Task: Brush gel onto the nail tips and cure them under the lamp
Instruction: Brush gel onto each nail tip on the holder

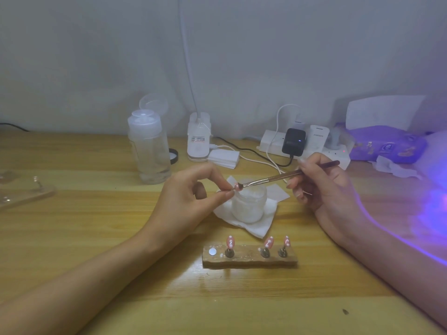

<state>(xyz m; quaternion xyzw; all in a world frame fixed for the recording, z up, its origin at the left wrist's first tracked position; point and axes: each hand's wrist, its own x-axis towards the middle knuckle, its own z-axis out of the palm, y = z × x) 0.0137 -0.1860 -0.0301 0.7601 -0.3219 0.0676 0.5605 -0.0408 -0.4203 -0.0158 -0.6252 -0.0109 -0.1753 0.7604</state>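
L hand point(191, 192) pinching pink nail tip point(236, 187) above gel jar point(249, 204); R hand point(321, 182) gripping brush point(278, 177) — bristles touching tip; three tips on wooden holder point(249, 258).

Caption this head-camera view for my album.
Left hand pinches a pink nail tip by a white jar; right hand holds a brush to it.
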